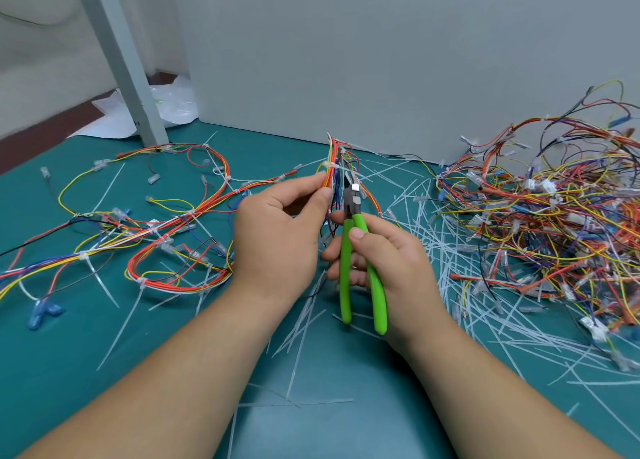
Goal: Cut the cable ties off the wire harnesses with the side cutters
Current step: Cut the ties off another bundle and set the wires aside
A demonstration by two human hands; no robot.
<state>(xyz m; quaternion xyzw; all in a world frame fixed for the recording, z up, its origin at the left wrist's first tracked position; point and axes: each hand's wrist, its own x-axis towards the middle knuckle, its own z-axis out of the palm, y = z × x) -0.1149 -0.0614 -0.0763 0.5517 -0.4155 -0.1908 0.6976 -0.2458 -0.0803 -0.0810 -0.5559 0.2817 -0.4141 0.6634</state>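
My left hand (277, 237) pinches a bundle of red, orange and yellow wires, the wire harness (330, 161), and holds it upright above the mat. A white cable tie (330, 165) wraps the bundle just above my fingertips. My right hand (388, 261) grips the green-handled side cutters (363, 271), thumb on the handles. The cutter jaws (350, 183) point up and sit just right of the bundle, slightly apart, a little below the tie.
More tied harnesses (156, 223) sprawl across the left of the teal mat (104, 372). A big tangle of loose wires (554, 209) is piled at right. Several cut white ties (433, 268) litter the middle. A grey wall panel (381, 60) stands behind, a metal post (128, 67) at left.
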